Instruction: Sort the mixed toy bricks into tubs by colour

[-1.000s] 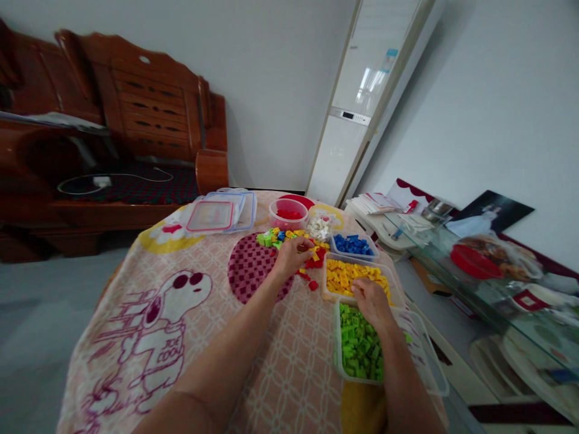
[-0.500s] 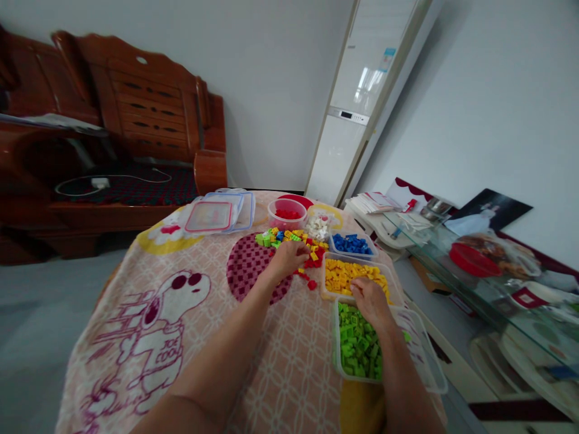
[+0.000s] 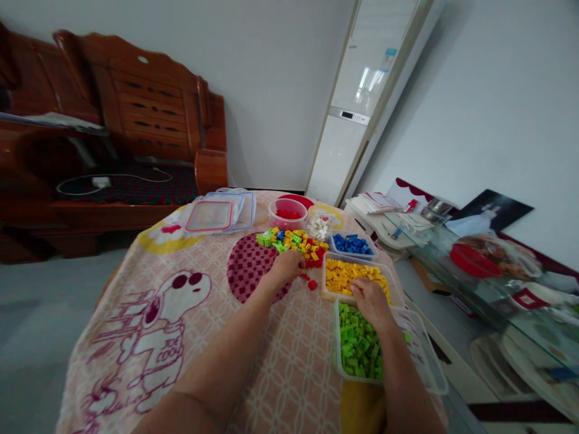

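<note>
My left hand is closed at the near edge of a mixed pile of bricks, its fingers pinched together; what they hold is too small to make out. Over the near side of the tub of yellow bricks is my right hand, thumb and fingers pressed together, any brick between them hidden. The tub of green bricks sits nearer me, partly under my right forearm. Blue bricks fill a smaller tub behind the yellow one. A few red pieces lie right of my left hand.
A round pink tub holds red bricks at the back, with white bricks beside it. Stacked clear lids lie at the back left. A glass shelf with bags and papers runs along the right.
My left hand has moved slightly down and toward me, from over the mixed bricks to their near edge. My right hand has stayed at the yellow tub.
</note>
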{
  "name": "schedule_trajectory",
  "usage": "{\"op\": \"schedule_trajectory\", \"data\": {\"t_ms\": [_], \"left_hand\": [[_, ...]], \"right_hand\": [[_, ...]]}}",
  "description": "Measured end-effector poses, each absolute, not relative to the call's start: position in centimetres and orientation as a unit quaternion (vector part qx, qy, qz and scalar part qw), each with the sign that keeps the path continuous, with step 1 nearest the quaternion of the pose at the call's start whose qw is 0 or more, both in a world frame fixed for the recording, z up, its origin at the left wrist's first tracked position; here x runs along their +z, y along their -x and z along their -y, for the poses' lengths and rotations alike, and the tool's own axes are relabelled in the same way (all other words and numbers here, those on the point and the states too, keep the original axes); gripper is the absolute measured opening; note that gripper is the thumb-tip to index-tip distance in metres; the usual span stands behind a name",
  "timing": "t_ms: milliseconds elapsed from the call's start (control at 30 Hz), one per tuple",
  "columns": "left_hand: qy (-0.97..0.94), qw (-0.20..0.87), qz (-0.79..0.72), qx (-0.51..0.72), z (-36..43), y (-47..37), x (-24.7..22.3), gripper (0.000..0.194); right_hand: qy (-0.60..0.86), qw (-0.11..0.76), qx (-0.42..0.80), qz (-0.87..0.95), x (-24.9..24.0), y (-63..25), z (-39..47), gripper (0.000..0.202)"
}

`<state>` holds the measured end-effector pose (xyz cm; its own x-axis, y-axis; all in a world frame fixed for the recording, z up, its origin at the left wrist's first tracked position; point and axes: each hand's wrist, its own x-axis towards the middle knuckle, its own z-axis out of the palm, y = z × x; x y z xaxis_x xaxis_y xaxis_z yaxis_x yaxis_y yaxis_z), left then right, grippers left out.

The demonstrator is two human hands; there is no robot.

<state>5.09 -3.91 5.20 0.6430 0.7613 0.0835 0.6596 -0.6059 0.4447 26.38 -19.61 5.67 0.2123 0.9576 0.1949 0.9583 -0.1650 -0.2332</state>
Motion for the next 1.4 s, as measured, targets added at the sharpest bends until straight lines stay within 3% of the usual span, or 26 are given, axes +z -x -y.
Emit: {"op": "schedule_trajectory", "data": {"t_ms": [400, 833, 1200, 1400], "left_hand": [[-0.885, 0.235, -0.366, 0.167, 3.8, -5.1, 4.8, 0.015], [-0.830, 0.383, -0.269, 0.302, 5.6, -7.6, 6.2, 0.014], [-0.858, 0.347, -0.243, 0.292, 7.5, -9.0, 6.3, 0.018], [-0.852, 0.246, -0.371, 0.276, 4.3, -5.6, 6.5, 0.020]], "right_hand": [[0.758, 0.159, -0.005, 0.632, 5.4, -26.6, 19.6, 0.026], [0.759, 0.151, -0.004, 0.633, 5.8, -26.4, 19.6, 0.025], [0.756, 0.167, 0.016, 0.633, 5.4, -26.7, 19.5, 0.024], [0.759, 0.151, -0.005, 0.633, 5.5, -26.5, 19.6, 0.026]]}}
